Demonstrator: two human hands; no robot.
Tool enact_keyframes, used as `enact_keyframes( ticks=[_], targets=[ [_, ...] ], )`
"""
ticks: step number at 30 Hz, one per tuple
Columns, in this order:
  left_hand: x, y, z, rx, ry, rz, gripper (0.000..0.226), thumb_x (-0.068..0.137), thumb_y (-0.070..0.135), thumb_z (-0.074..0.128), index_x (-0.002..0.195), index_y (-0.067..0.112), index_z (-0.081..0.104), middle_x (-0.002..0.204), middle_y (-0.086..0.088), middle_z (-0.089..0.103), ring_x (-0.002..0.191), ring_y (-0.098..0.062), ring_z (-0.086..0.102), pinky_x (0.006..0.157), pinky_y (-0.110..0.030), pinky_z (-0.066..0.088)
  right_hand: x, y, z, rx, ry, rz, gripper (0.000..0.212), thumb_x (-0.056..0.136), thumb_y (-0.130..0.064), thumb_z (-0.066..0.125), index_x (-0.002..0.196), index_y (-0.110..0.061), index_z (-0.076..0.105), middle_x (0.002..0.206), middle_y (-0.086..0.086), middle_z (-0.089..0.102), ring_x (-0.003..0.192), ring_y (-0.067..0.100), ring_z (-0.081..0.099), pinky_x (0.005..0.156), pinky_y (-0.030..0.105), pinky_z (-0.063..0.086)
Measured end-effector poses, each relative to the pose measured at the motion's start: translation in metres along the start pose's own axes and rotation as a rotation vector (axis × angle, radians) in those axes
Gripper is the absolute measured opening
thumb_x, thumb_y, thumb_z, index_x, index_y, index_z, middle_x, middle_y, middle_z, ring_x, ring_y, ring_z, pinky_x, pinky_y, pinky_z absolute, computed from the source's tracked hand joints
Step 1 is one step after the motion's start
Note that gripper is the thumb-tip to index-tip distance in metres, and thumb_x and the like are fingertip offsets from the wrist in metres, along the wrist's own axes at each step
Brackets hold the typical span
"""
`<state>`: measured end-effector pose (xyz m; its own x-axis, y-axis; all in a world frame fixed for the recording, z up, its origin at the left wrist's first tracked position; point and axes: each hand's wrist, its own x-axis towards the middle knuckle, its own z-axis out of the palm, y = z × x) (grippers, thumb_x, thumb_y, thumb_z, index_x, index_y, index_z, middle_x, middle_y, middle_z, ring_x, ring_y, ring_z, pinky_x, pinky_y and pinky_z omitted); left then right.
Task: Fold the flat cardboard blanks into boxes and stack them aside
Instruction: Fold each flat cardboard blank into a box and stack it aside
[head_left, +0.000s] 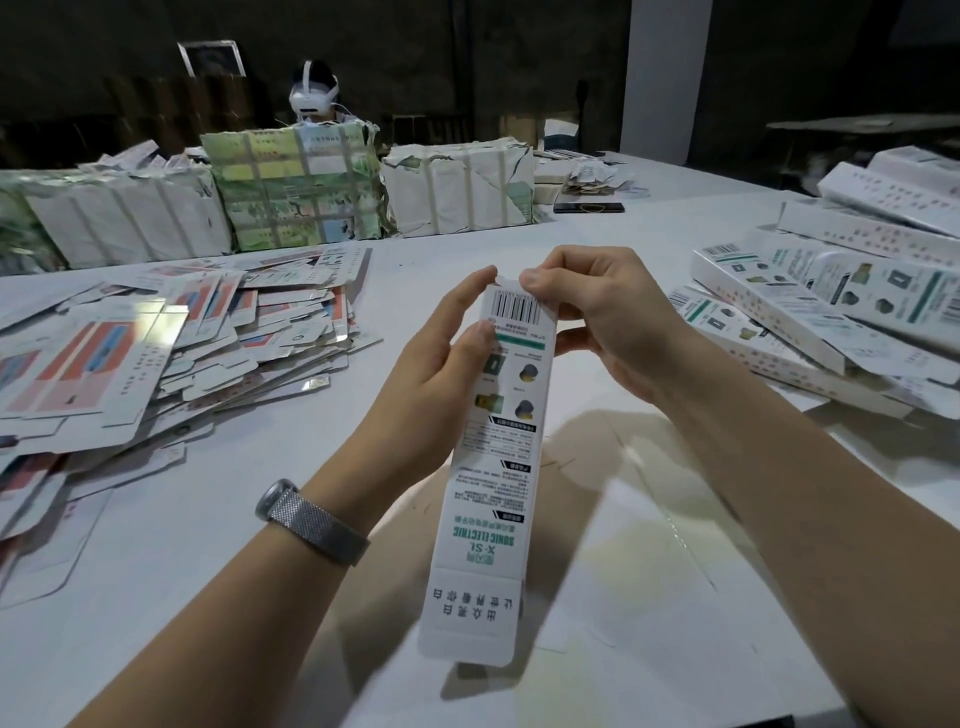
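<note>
We hold long white box (493, 441) upright-tilted above worktop (156, 571), between both hands. Our left hand (431, 364) grips box's left edge near barcode, thumb on printed face. Our right hand (597, 317) pinches top flap at far end. Bottom flap hangs open toward us. Flat blanks (171, 353) heaped at left; finished boxes (831, 312) piled at right.

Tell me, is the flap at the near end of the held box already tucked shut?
No, the near-end flap of the box hangs open, flat.
</note>
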<state>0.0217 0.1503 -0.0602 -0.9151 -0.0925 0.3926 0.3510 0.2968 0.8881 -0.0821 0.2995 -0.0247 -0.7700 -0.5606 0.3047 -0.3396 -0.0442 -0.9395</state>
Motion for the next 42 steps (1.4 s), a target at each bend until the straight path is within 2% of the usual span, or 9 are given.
enact_keyframes(
  ticks=[4,9,14,20,25,30,34,38,42],
  targets=[
    [-0.001,0.001,-0.001,-0.032,-0.029,-0.029,0.041,0.109,0.020,0.037,0.139,0.048,0.036,0.120,-0.003,0.071,0.099,-0.019,0.072,0.080,-0.038,0.059,0.001,0.000,0.002,-0.112,0.029,-0.050,0.027,0.097,-0.009,0.059,0.070,-0.005,0.056,0.069,0.008,0.071,0.070,0.022,0.072,0.060,0.034,0.059],
    [-0.002,0.002,-0.002,-0.030,-0.085,-0.026,0.040,0.107,0.022,0.040,0.136,0.049,0.036,0.119,0.001,0.071,0.099,-0.018,0.073,0.075,-0.034,0.060,0.003,0.000,0.001,-0.110,0.060,-0.029,0.028,0.093,-0.006,0.063,0.067,-0.002,0.052,0.065,0.009,0.071,0.064,0.023,0.072,0.057,0.040,0.061],
    [-0.002,0.004,-0.003,-0.017,-0.084,-0.033,0.040,0.108,0.024,0.040,0.134,0.054,0.036,0.113,0.006,0.073,0.095,-0.015,0.073,0.071,-0.032,0.060,0.001,-0.002,-0.001,-0.111,0.025,-0.034,0.031,0.094,-0.009,0.063,0.066,-0.002,0.051,0.068,0.009,0.072,0.068,0.022,0.073,0.056,0.030,0.057],
    [0.002,0.004,-0.005,-0.057,-0.048,-0.026,0.026,0.108,0.021,0.039,0.126,0.039,0.047,0.089,0.004,0.076,0.076,-0.014,0.073,0.058,-0.026,0.055,-0.001,-0.004,0.000,-0.040,-0.018,-0.017,0.035,0.098,-0.019,0.060,0.064,-0.011,0.057,0.070,0.006,0.070,0.073,0.020,0.071,0.061,0.031,0.057],
    [0.003,-0.001,-0.007,-0.124,0.025,-0.003,0.023,0.108,0.020,0.040,0.121,0.037,0.047,0.085,0.004,0.074,0.074,-0.013,0.070,0.060,-0.028,0.056,-0.001,-0.003,0.004,0.086,-0.060,0.033,0.033,0.102,-0.030,0.051,0.085,-0.014,0.076,0.083,0.002,0.072,0.087,0.021,0.068,0.073,0.041,0.058],
    [0.003,-0.004,-0.007,-0.115,0.137,0.021,0.025,0.094,0.033,0.044,0.117,0.041,0.048,0.087,0.004,0.075,0.076,-0.015,0.071,0.065,-0.033,0.059,-0.001,0.001,0.008,0.205,-0.158,0.093,0.036,0.104,-0.035,0.044,0.103,-0.019,0.076,0.100,0.001,0.072,0.106,0.026,0.064,0.080,0.042,0.058],
    [0.005,-0.003,-0.002,-0.106,0.162,0.031,0.019,0.106,0.029,0.039,0.122,0.039,0.043,0.089,0.002,0.076,0.078,-0.017,0.074,0.064,-0.034,0.060,-0.001,0.000,0.013,0.181,-0.137,0.065,0.034,0.102,-0.041,0.046,0.121,-0.023,0.068,0.108,-0.003,0.071,0.108,0.018,0.064,0.084,0.038,0.056],
    [0.009,0.000,0.000,-0.214,0.217,-0.010,0.018,0.108,0.023,0.043,0.119,0.032,0.033,0.088,-0.005,0.075,0.072,-0.027,0.073,0.057,-0.045,0.061,-0.003,-0.003,0.020,-0.076,-0.095,-0.069,0.064,0.088,-0.042,0.068,0.147,-0.034,0.044,0.135,-0.007,0.053,0.115,0.012,0.061,0.085,0.029,0.054],
    [0.010,-0.005,-0.003,-0.355,0.280,-0.036,0.020,0.103,0.025,0.051,0.112,0.037,0.037,0.089,-0.004,0.076,0.074,-0.024,0.075,0.057,-0.036,0.059,-0.010,-0.013,0.014,-0.623,-0.157,-0.181,0.084,0.079,-0.032,0.081,0.152,-0.030,0.038,0.126,-0.007,0.047,0.112,0.007,0.050,0.090,0.026,0.053]
  ],
)
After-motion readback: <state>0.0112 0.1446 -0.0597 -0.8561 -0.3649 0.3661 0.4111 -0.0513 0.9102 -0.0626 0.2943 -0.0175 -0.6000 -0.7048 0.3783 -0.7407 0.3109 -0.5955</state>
